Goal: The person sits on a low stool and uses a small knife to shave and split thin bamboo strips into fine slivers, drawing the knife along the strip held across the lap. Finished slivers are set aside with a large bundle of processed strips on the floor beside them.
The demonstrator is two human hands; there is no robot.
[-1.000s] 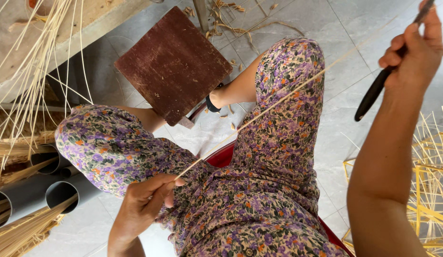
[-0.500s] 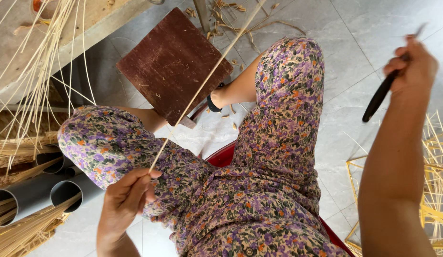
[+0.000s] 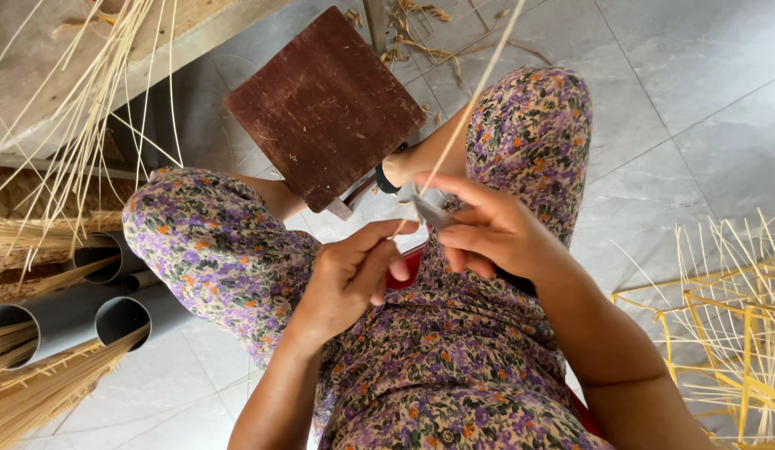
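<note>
Lying at the far left, a sheaf of pale split bamboo strips fans over a wooden bench edge, with grey plastic pipes holding more straw-coloured strips near the lower left. Further right, a dark brown square wooden board sits on the grey tiled floor between the person's knees, which are covered in purple floral cloth.

The left hand is closed, pinching the near end of a long thin bamboo strip between thumb and fingers; the strip runs up and away past the right knee. Half a second ago this hand sat lower and further left. The right hand, then raised high at the right with a dark-handled knife, has come down to the middle, just beside the left hand, fingers curled around the knife's grey blade against the strip.

At the far right stands a yellow bamboo frame.
</note>
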